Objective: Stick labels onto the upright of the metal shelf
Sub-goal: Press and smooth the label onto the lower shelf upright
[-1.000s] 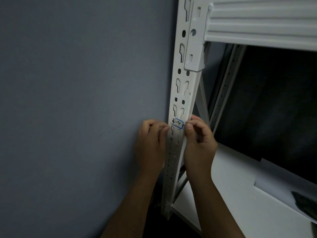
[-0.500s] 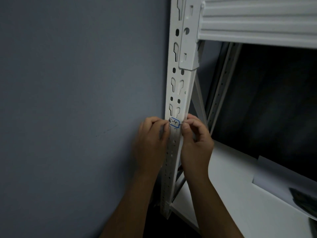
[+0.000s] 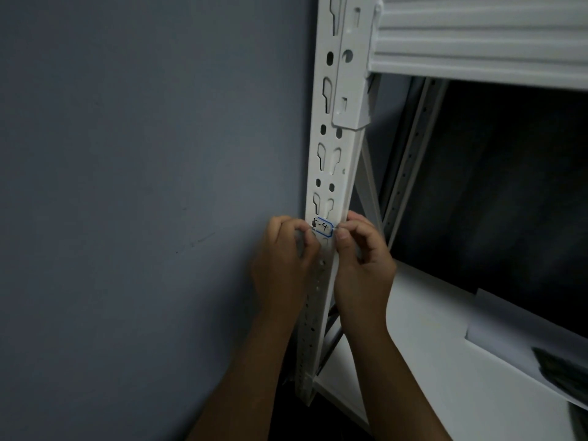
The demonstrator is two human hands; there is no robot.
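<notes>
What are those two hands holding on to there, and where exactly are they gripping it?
A small blue-edged label on the white upright: the left hand pinches its left end, the right hand its right end.

- The left hand (image 3: 283,268) was raised with its back to the camera, fingers curled inward at the top.
- The right hand (image 3: 362,265) sat level with it, just beside, thumb and forefinger tips pressed together in a pinch, the other fingers bent.
- Both bare forearms rose from the lower edge, angled slightly towards each other.
</notes>
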